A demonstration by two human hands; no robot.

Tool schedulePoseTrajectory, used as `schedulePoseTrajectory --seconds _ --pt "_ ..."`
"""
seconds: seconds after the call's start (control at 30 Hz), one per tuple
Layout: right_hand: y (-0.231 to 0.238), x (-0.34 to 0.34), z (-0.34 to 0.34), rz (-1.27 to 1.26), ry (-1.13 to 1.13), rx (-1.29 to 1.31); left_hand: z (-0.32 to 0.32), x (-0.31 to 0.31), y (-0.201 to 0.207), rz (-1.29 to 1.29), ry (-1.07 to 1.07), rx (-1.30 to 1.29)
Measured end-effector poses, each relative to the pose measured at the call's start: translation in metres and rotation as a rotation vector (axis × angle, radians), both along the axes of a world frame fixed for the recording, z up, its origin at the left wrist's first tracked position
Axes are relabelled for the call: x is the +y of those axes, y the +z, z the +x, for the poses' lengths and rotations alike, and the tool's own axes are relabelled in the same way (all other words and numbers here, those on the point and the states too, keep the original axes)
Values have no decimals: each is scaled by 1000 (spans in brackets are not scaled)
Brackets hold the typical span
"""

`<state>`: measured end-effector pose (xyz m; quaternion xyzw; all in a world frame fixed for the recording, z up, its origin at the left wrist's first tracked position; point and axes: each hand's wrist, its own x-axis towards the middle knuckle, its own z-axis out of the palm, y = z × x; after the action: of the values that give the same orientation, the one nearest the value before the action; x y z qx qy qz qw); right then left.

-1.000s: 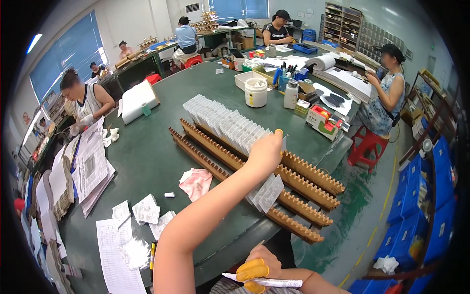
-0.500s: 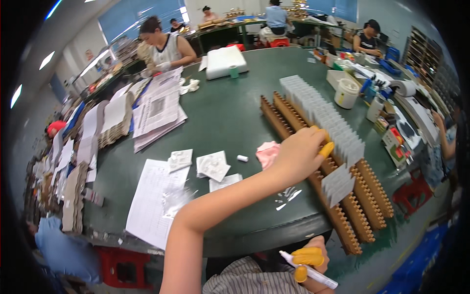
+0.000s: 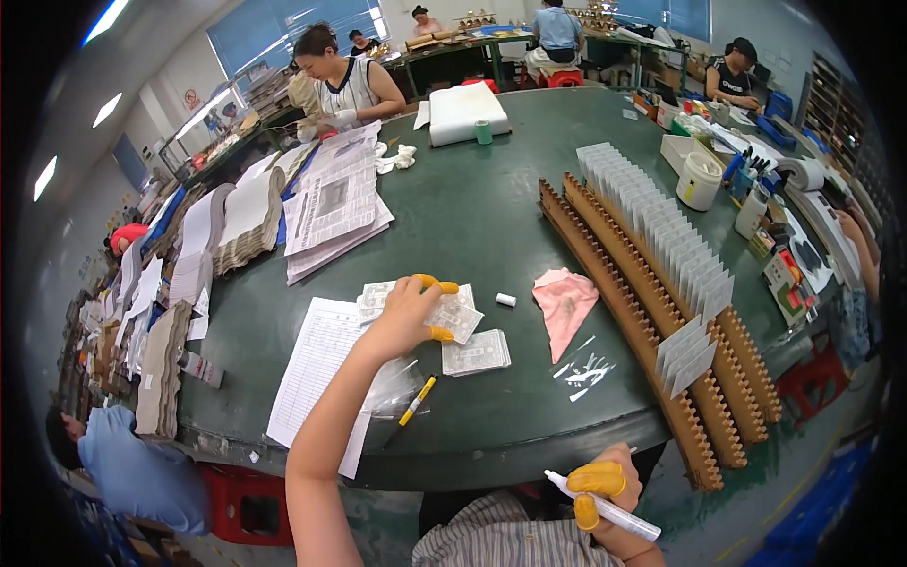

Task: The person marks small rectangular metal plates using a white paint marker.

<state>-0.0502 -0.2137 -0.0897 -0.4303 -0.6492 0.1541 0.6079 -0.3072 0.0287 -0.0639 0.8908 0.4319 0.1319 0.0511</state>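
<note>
Green and wide, the surface (image 3: pixel 472 208) carries long brown racks (image 3: pixel 677 425) of standing pale cards (image 3: pixel 697 269). Left of them, the left hand (image 3: pixel 406 319) spreads its yellow-tipped fingers (image 3: pixel 440 333) over a card pile (image 3: pixel 456 322); any pinch is too hard to tell. The right hand (image 3: pixel 619 472) pinches a white pen (image 3: pixel 624 515) in its fingers.

Cards (image 3: pixel 475 353), cloth (image 3: pixel 565 300) on green table (image 3: pixel 472 217)

Left of the pink cloth (image 3: pixel 565 304), columns of print and a bold heading stand on the newspaper (image 3: pixel 333 198). Nearer me on that side, the form sheet (image 3: pixel 315 364) carries ruled rows, too small to read. Below the cloth, my right hand (image 3: pixel 609 482) holds the marker (image 3: pixel 625 518) with tiny, illegible lettering.
</note>
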Motion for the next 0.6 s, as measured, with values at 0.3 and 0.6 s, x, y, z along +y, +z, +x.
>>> schedulePoseTrajectory --seconds 0.3,0.6 --pt "-4 -2 -2 17 -26 23 -2 1 2 -45 111 -72" --pt "-3 14 -11 -99 -118 -28 29 -98 14 -260 135 -635"
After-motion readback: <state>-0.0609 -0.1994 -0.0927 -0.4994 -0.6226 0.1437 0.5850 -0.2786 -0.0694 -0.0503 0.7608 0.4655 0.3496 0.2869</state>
